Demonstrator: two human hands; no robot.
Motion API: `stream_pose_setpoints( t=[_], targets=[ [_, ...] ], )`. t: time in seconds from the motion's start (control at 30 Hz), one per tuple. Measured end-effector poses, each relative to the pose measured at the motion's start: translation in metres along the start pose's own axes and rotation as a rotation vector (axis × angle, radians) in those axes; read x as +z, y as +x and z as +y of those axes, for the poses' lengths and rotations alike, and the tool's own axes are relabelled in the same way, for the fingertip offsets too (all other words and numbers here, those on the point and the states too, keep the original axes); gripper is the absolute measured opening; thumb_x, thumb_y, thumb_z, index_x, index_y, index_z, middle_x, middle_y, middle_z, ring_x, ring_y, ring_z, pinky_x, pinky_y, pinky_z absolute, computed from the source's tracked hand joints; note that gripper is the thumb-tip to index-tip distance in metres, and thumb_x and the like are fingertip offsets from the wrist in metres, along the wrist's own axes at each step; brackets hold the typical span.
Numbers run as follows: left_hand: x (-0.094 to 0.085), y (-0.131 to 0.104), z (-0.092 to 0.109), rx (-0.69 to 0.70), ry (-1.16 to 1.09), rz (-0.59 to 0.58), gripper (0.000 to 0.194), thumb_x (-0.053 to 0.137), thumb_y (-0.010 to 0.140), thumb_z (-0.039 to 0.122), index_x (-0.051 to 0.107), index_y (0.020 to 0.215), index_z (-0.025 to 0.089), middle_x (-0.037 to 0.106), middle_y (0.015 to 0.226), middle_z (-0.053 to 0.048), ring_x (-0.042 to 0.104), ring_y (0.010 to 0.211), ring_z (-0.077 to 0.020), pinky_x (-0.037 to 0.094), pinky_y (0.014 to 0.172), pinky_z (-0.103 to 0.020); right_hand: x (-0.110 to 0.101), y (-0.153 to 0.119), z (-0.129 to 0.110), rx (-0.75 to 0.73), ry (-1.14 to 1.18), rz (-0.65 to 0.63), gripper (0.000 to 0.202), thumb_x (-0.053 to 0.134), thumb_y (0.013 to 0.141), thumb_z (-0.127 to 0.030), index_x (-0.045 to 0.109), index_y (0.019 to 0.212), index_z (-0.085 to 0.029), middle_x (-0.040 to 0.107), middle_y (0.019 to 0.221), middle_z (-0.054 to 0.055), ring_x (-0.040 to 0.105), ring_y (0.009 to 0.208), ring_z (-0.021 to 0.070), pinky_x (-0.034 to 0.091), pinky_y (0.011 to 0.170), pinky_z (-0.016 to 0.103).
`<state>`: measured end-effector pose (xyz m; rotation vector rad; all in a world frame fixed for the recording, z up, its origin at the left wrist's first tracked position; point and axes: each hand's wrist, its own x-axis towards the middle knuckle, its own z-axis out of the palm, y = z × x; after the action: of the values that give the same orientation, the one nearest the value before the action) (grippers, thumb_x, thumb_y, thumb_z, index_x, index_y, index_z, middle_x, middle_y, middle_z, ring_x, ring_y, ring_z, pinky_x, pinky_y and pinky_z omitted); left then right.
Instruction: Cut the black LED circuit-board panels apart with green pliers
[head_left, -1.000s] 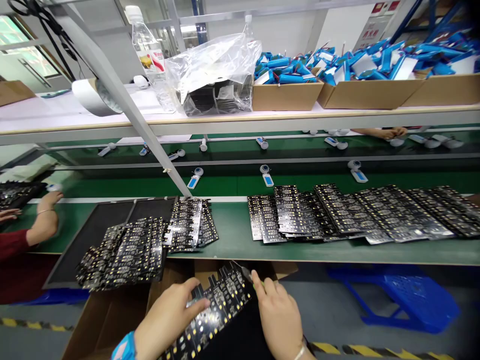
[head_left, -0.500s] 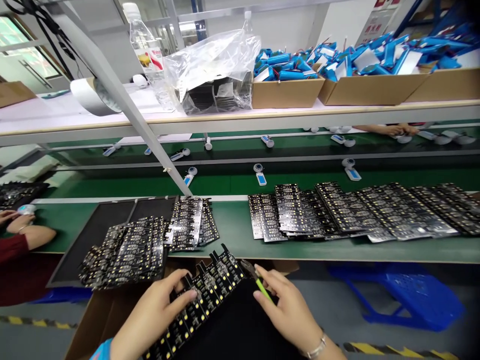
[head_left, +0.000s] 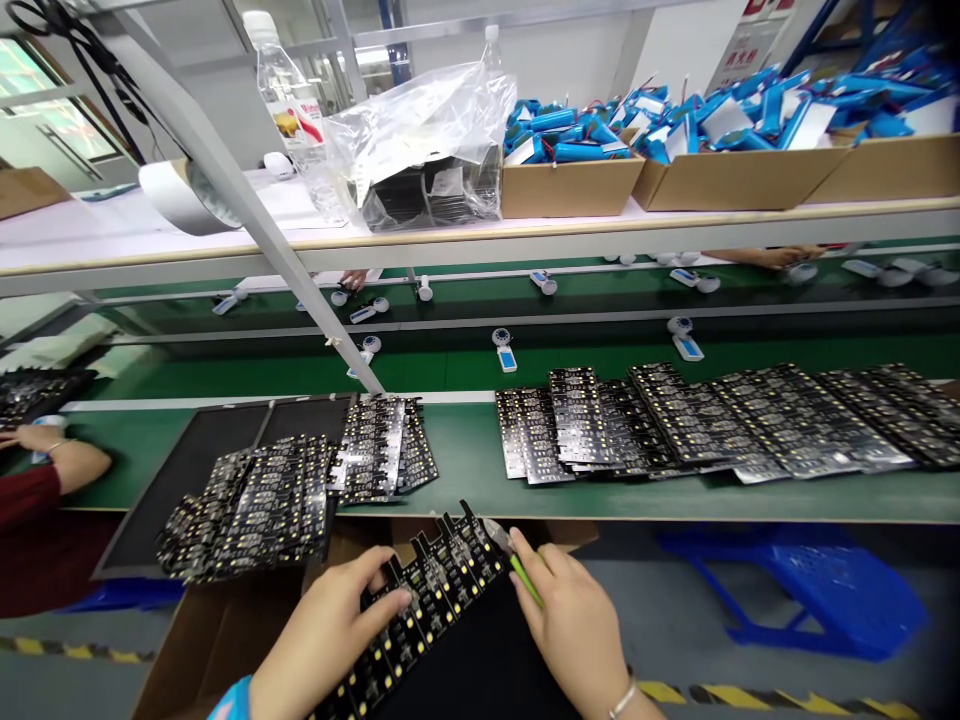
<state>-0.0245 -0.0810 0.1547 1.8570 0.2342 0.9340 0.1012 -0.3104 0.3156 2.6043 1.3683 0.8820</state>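
Note:
My left hand [head_left: 349,618] grips a long black circuit board panel [head_left: 435,590] between thumb and fingers. The panel is tilted, dotted with small yellowish squares, and has prongs along its upper edge. In my right hand [head_left: 574,610] is a pair of cutting pliers [head_left: 517,560] with green handles. Their jaws are at the panel's upper right end; whether they touch it I cannot tell. Beyond my hands, a stack of similar panels [head_left: 274,500] lies on a black tray [head_left: 176,475], beside a smaller stack [head_left: 373,450].
More panels [head_left: 697,420] lie in rows on the green bench [head_left: 465,450]. White handheld devices [head_left: 504,350] sit on the green belt behind. Cardboard boxes [head_left: 574,188] of blue battery packs stand on the shelf above. A co-worker's arm [head_left: 79,465] is at left, a blue stool [head_left: 817,590] at right.
My hands, the panel and the pliers have shifted slightly right and down. My right hand has turned a little. The devices on the belt have moved, and a co-worker's hand has appeared behind the post.

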Motion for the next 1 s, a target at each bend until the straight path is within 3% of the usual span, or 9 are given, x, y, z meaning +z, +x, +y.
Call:
stream_pose_setpoints(
  t=[0.13,0.2,0.27,0.37,0.47,0.57,0.7,0.87,1.0],
  targets=[
    [0.006,0.009,-0.021,-0.057,-0.234,0.142,0.044,0.066,0.085,0.053,0.066,0.117,0.023,0.07,0.088,-0.001,0.066,0.086,-0.024,0.046,0.08,-0.03,0.004,-0.002,0.013,0.056,0.069,-0.022,0.049,0.049,0.092,-0.035,0.052,0.14,-0.028,0.062,0.103,0.012,0.057,0.1,0.0357,0.045,0.087,0.054],
    [0.004,0.013,-0.031,-0.076,-0.47,0.226,0.039,0.067,0.084,0.051,0.067,0.113,0.024,0.072,0.097,-0.002,0.065,0.095,-0.0239,0.047,0.086,-0.029,0.003,-0.003,0.024,0.089,0.143,-0.031,0.05,0.052,0.089,-0.035,0.055,0.138,-0.027,0.064,0.105,0.012,0.058,0.103,0.0357,0.046,0.089,0.054],
    [0.002,0.017,-0.032,-0.118,-0.756,0.233,0.039,0.069,0.084,0.05,0.066,0.114,0.025,0.072,0.1,-0.002,0.065,0.094,-0.0216,0.051,0.082,-0.028,0.004,-0.004,0.03,0.125,0.256,-0.036,0.051,0.054,0.088,-0.04,0.056,0.137,-0.026,0.066,0.105,0.011,0.061,0.1,0.0313,0.05,0.089,0.049],
    [0.007,0.021,-0.011,-0.166,-1.181,0.235,0.042,0.076,0.081,0.043,0.061,0.119,0.03,0.071,0.101,0.001,0.066,0.086,-0.0171,0.055,0.07,-0.025,0.008,-0.003,0.022,0.148,0.449,-0.036,0.056,0.05,0.091,-0.051,0.052,0.14,-0.024,0.069,0.102,0.009,0.065,0.085,0.0226,0.056,0.075,0.036],
    [0.025,0.025,0.027,-0.123,-1.459,0.343,0.048,0.085,0.073,0.027,0.061,0.114,0.031,0.072,0.1,0.003,0.067,0.084,-0.0147,0.058,0.072,-0.025,0.01,0.0,-0.006,0.18,0.921,-0.007,0.06,0.047,0.093,-0.055,0.046,0.144,-0.023,0.069,0.1,0.007,0.064,0.075,0.0179,0.056,0.064,0.031],
    [0.044,0.025,0.059,-0.078,-1.573,0.347,0.042,0.087,0.069,0.018,0.068,0.105,0.024,0.075,0.097,0.0,0.07,0.088,-0.0157,0.058,0.078,-0.025,0.002,0.008,-0.034,0.175,1.251,0.069,0.06,0.059,0.089,-0.055,0.05,0.14,-0.025,0.068,0.116,0.009,0.067,0.093,0.0209,0.058,0.08,0.036],
    [0.057,0.02,0.075,-0.147,-1.678,0.214,0.023,0.09,0.065,0.022,0.074,0.08,0.015,0.078,0.085,-0.004,0.072,0.086,-0.019,0.06,0.078,-0.024,-0.017,0.019,-0.044,0.115,1.111,0.149,0.06,0.06,0.089,-0.053,0.049,0.141,-0.026,0.052,0.147,0.008,0.044,0.138,0.026,0.035,0.117,0.047],
    [0.058,0.019,0.075,-0.304,-1.718,0.292,0.028,0.096,0.054,0.021,0.072,0.067,0.014,0.077,0.074,-0.003,0.072,0.068,-0.017,0.063,0.065,-0.026,-0.02,0.019,-0.028,0.132,0.868,0.237,0.062,0.057,0.091,-0.052,0.043,0.145,-0.025,0.049,0.15,0.007,0.043,0.139,0.0253,0.028,0.121,0.047],
    [0.061,0.02,0.076,-0.397,-1.773,0.333,0.033,0.096,0.047,0.012,0.065,0.056,0.015,0.075,0.068,-0.002,0.073,0.068,-0.0181,0.065,0.064,-0.027,-0.017,0.015,-0.018,0.043,0.701,0.202,0.057,0.055,0.093,-0.047,0.043,0.146,-0.029,0.048,0.15,0.004,0.042,0.14,0.0228,0.027,0.121,0.042]
  ],
)
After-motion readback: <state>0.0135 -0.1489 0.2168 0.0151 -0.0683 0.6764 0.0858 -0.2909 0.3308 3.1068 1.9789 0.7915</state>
